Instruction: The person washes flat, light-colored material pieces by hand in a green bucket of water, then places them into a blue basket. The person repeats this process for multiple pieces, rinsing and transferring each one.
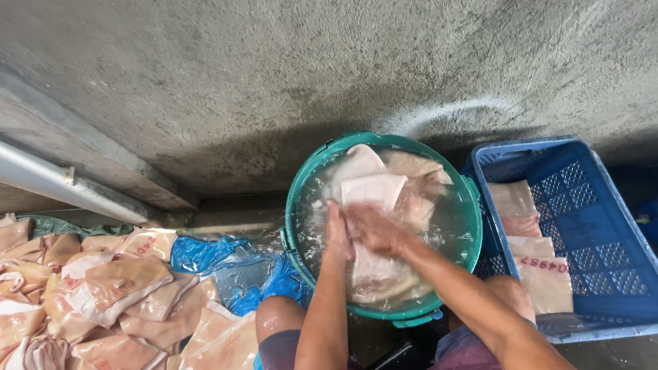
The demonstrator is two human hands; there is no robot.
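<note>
Fingers (340, 218) underwater, concrete wall (288, 68) behind

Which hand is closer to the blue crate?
The right hand. It is in the green bucket on the side toward the blue crate; the left hand is just beyond it, farther away.

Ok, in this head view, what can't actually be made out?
- Grip of the left hand and right hand: both are underwater in the green bucket, blurred by ripples, so what each grasps among the pale slabs is unclear.
- Bucket bottom: hidden by slabs and water.
- Pile of slabs: cut off by left and bottom edges.
- Blue crate: far corner cut off at the right edge.
</note>
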